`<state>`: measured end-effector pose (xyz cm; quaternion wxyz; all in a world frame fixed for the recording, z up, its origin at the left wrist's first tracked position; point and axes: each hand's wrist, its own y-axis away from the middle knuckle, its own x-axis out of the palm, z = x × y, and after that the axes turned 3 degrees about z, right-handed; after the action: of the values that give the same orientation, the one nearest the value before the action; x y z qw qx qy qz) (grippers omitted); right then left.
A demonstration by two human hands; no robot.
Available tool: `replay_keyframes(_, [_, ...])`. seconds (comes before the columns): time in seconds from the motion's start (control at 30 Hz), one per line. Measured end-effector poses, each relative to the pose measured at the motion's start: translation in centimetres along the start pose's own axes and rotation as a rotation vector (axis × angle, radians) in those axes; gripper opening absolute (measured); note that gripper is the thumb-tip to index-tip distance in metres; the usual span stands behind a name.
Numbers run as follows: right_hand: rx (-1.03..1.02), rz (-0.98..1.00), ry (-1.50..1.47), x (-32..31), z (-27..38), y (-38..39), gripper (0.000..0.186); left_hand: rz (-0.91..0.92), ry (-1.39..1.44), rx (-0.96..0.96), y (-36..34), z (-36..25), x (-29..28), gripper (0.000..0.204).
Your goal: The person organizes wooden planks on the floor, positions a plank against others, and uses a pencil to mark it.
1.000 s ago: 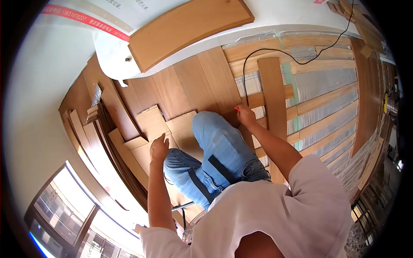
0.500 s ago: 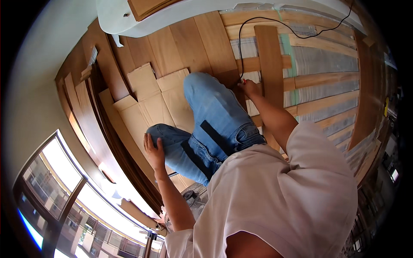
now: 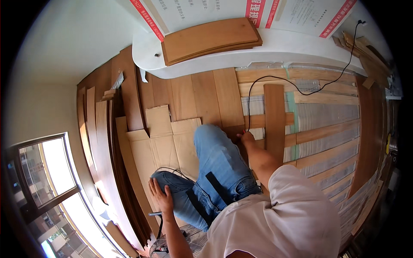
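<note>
Left hand [image 3: 161, 197] lies flat against the knee [image 3: 174, 179]; right hand [image 3: 246, 137] grips a red item [image 3: 244, 132] (mostly hidden).

The left hand [image 3: 160, 195] is resting on the outer side of the left knee [image 3: 172, 179], and its fingers are lying long and loose. The left arm [image 3: 177, 236] is pointing forward. The right arm [image 3: 263, 162] is leaning out in front, and the right hand [image 3: 246, 138] is curling near the right knee [image 3: 209, 135]. Both knees are bending.
</note>
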<state>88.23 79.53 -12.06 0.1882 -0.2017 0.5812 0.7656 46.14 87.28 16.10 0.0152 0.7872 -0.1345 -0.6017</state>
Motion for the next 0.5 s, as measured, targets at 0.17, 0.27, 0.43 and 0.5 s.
replay_keyframes(0.17, [-0.03, -0.065, 0.052, -0.1, -1.5, -0.9, 0.057, -0.011, 0.011, 0.054, -0.4, -0.8, 0.5, 0.061])
replay_keyframes(0.27, [-0.026, -0.077, 0.042, 0.8, -1.4, -0.8, 0.057, -0.012, -0.025, 0.043, -0.3, -0.8, 0.4, 0.061])
replay_keyframes(0.43, [-0.052, -0.052, 0.064, 1.2, -1.9, -1.5, 0.057, -0.029, -0.076, 0.08, -0.8, -1.1, -0.1, 0.06])
replay_keyframes(0.5, [-0.027, -0.035, 0.042, 1.4, -2.1, -1.8, 0.059, -0.05, -0.056, 0.109, -1.1, -1.1, -0.4, 0.056])
